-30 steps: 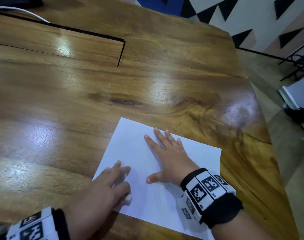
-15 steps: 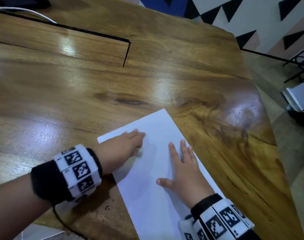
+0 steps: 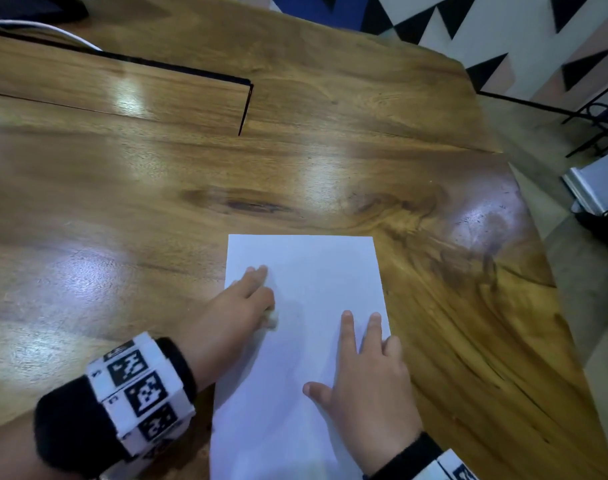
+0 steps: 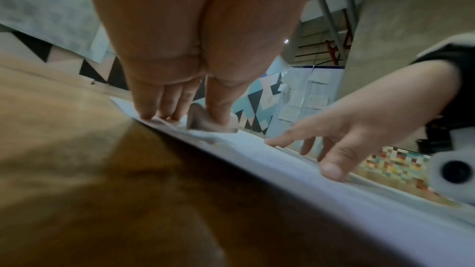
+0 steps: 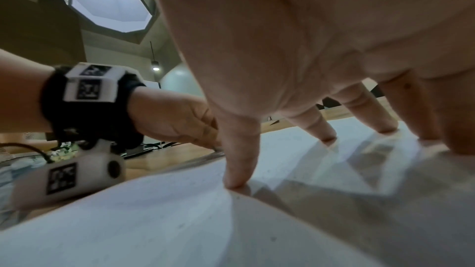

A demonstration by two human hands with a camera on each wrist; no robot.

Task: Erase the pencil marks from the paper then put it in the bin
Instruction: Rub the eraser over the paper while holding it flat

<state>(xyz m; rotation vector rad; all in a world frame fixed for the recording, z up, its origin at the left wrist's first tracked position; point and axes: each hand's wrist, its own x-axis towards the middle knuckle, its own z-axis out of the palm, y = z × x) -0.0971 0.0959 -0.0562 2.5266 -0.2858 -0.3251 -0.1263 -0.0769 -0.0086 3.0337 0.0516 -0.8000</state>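
Head view shows the right hand (image 3: 368,393) nearest, fingers spread and straight, pressing flat on the white paper (image 3: 306,271). Slightly farther, the left hand (image 3: 236,310) pinches a small white eraser (image 3: 272,317) against the sheet near its left edge. The paper lies flat on the wooden table (image 3: 157,209), close to its right edge. No pencil marks are discernible.

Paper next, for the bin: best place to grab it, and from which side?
Take the paper by its bare far corner on the right, coming from the far side. It lies flat on the table, so slide a fingertip under the edge. The right hand and left hand cover the near part.
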